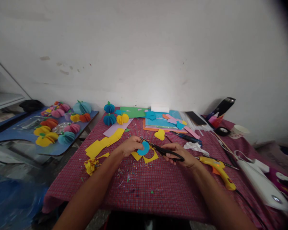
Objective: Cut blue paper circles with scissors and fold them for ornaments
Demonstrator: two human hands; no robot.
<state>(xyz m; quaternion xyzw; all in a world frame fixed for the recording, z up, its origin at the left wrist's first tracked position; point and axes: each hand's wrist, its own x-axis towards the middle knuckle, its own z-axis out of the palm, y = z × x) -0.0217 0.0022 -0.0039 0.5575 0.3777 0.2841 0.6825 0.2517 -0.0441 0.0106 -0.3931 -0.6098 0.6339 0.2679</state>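
Scissors (166, 151) sit in the right hand (180, 155), fingers closed through the handles, blades reaching toward ten o'clock at a blue paper disc (144, 148). Left hand (131, 145) pinches that disc by its nine o'clock edge above the surface (158, 185). Thin, light and floppy, it likely creases easily; grip near the cut.

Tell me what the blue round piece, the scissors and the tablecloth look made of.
Blue piece: thin matte paper or foam sheet, cleanly cut. Scissors: dark blades, likely metal; black handles, probably plastic. Tablecloth: woven fabric, fine red check, matte.
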